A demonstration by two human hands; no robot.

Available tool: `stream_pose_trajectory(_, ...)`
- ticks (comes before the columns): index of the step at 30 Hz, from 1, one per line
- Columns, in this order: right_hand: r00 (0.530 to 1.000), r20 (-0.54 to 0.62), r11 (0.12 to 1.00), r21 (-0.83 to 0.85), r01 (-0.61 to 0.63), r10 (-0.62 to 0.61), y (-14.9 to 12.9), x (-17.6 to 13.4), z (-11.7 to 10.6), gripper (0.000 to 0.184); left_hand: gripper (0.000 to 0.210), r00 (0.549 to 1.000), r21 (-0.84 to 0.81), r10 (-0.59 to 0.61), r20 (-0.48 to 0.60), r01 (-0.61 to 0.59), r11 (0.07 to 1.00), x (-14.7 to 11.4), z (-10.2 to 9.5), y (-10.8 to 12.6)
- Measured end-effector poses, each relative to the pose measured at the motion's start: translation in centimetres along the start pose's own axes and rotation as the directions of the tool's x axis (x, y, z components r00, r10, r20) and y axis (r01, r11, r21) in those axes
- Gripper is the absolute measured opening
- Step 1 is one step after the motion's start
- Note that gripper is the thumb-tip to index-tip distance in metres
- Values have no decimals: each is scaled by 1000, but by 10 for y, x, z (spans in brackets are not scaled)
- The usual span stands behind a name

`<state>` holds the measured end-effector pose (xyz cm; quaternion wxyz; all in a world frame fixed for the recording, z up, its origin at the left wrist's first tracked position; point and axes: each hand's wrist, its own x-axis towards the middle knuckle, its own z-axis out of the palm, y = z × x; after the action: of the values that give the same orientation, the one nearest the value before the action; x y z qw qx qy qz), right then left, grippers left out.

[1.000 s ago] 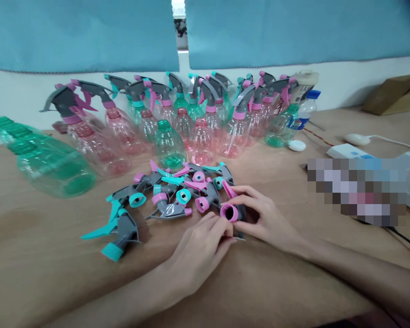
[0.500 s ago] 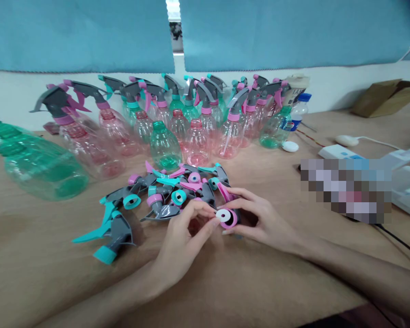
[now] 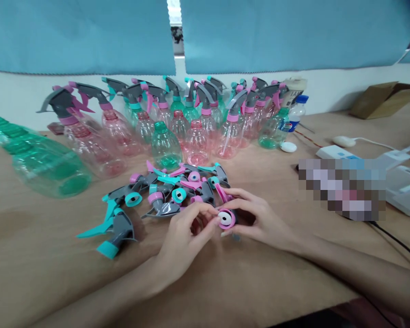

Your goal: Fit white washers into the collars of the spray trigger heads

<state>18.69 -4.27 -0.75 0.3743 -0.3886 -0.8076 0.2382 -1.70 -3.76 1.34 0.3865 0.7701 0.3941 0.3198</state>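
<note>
My right hand (image 3: 264, 218) is closed around a pink and grey trigger spray head (image 3: 233, 220), its pink collar facing me. Between the thumb and fingertips of my left hand (image 3: 186, 234) is the edge of a white washer (image 3: 222, 219). The washer, a disc with a centre hole, sits at the mouth of the collar, partly inside it. Just beyond my hands lies a pile of loose spray heads, among them a grey one with a teal collar (image 3: 109, 248) and a grey one with a pink collar (image 3: 155, 197).
Several spray bottles, such as a pink one (image 3: 198, 143) and an uncapped green one (image 3: 166, 145), stand behind the pile. Green bottles (image 3: 48, 168) are at the left. A pixelated item (image 3: 341, 191), a power strip (image 3: 338, 154) and a cardboard box (image 3: 379, 100) are at the right.
The white washer has moved from the front edge of the pink collar into its mouth, guided by my left fingers. My right hand keeps hold of the spray head. The view has shifted slightly.
</note>
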Motion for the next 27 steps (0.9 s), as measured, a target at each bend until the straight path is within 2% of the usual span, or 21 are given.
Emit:
stream_pose_trajectory(3,1000,3,1000,11,13,-13,-1,0,1,31,8,998,60,41,-52,-38,998,-2,0,1)
stream_pose_trajectory(6,1000,-5,1000,17,18,-18,0,0,2,31,5,972,187,199,-123,-174,967,-6,0,1)
stream_pose_trajectory(9,999,-14,999,24,31,-31,1,-1,2,30,8,902,309,427,-59,-390,867,-9,0,1)
stream_pose_trajectory(11,999,-5,999,27,48,-48,2,-2,1,30,13,862,357,507,7,-476,804,-10,1,1)
stream_pose_trajectory(14,999,1,998,25,54,-54,2,-3,1,29,17,857,410,512,50,-485,772,-10,2,1)
stream_pose_trajectory(19,998,-28,998,40,53,-52,3,-3,2,29,22,858,457,511,56,-477,750,-11,3,0)
stream_pose_trajectory(27,997,-8,997,33,76,-76,3,-3,2,29,21,849,515,521,88,-486,706,-11,2,-1)
